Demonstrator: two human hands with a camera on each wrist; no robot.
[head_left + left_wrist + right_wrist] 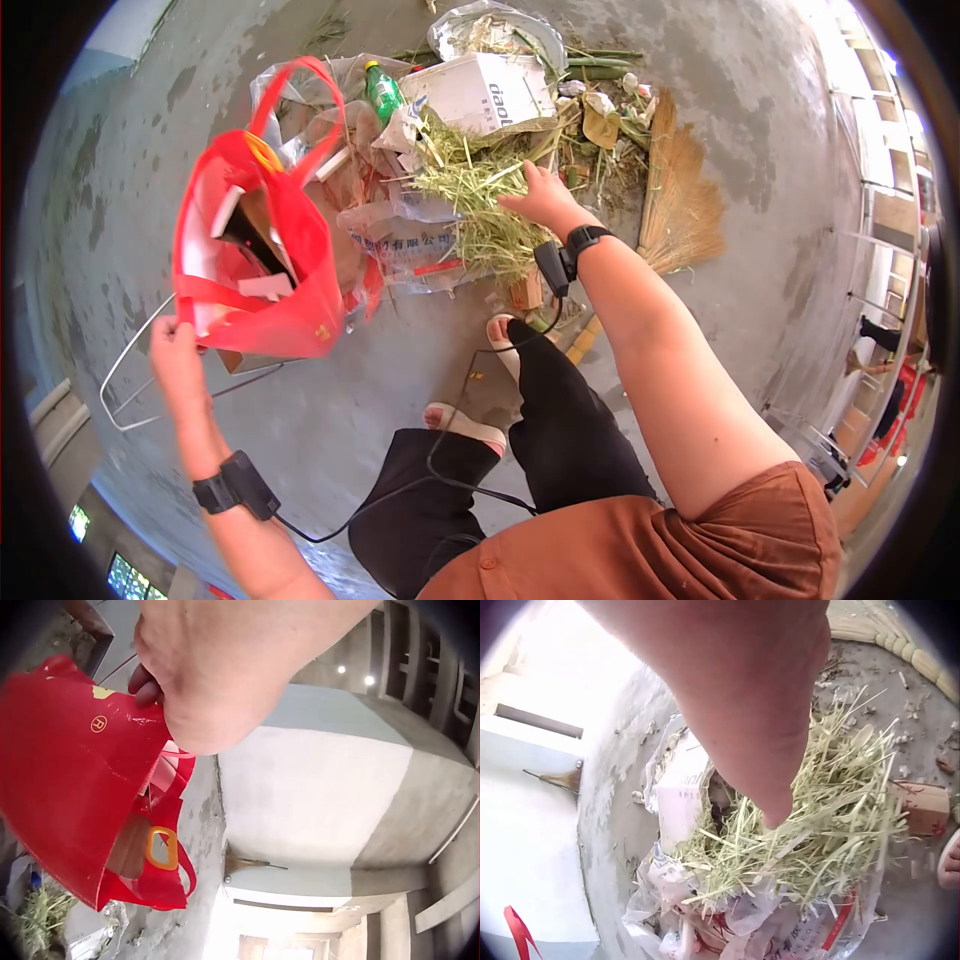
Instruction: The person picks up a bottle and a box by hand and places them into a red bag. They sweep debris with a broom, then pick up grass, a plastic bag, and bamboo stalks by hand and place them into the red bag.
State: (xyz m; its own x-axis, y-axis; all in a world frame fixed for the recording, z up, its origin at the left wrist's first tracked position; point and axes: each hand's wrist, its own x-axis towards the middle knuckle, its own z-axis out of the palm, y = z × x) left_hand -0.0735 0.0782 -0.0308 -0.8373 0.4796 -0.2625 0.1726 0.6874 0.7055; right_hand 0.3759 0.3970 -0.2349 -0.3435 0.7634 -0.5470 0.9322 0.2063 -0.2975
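Note:
My left hand (178,355) grips the near edge of a red carrier bag (315,255), whose mouth gapes upward. Inside the bag are dark and white flat pieces, and a yellow ring-shaped handle (162,848) shows at its far side. My right hand (552,202) is over a loose heap of dry pale-green grass (475,195), thumb and forefinger spread apart at its edge. In the right wrist view one fingertip reaches down to the stalks (825,817); the other fingers are hidden behind the hand.
Around the grass lie a white printed box (485,90), a green bottle (383,92), clear plastic sheeting (400,245) and other litter on the concrete floor. A straw broom (680,185) lies to the right. A metal frame (125,385) stands beneath the bag, and my sandalled feet are close by.

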